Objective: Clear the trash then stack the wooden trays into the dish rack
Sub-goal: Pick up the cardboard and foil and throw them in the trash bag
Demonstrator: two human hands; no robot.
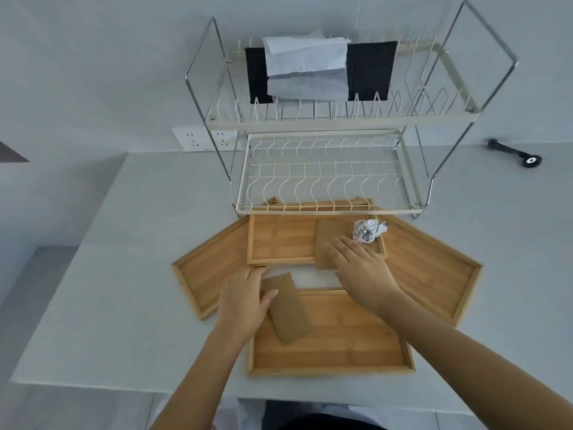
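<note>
**Both hands on cardboard scraps among four wooden trays**

Four wooden trays lie flat on the white table [124, 243] in front of a two-tier wire dish rack [325, 169]. The near tray [341, 346] and the far tray [279, 240] run with their long axes left to right; the left tray [204, 274] and the right tray [434, 268] are angled, fanning outward from the rack.

A brown cardboard piece [290, 308] lies over the near tray's far-left corner, its long axis tilted toward the upper left. The left hand [245, 299] rests on its left edge, fingers together and thumb across the card. A second cardboard piece [325, 243] lies in the far tray's right end, long axis pointing away from the person; the right hand [362, 268] lies flat on it, fingers loosely spread.

A crumpled paper ball [369, 231] sits on the far tray's right rim; its print is too small to read. The rack's lower tier holds nothing; the upper tier carries a dark cloth [372, 69] and pale sheets, possibly paper [307, 66].
</note>
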